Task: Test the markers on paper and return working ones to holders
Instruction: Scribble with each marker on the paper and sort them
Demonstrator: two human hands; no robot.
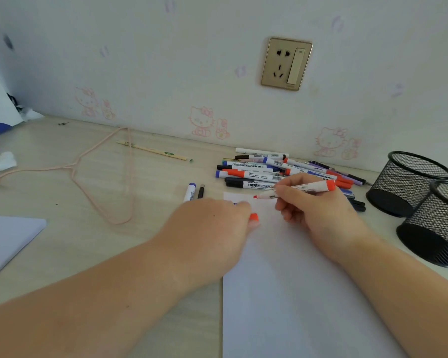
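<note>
Two hands: right hand (311,202) one red marker (295,190), left hand (217,223) one cap (254,216); two holders (409,182)

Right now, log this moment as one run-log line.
right hand: holds uncapped red marker, tip over paper | left hand: holds red cap | mesh holders: no markers seen inside | marker pile: untested

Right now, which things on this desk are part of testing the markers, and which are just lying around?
Job: red marker in right hand, its cap in left hand, paper, marker pile, two mesh holders.

Lying about: pink hanger, pencil, notepad.
</note>
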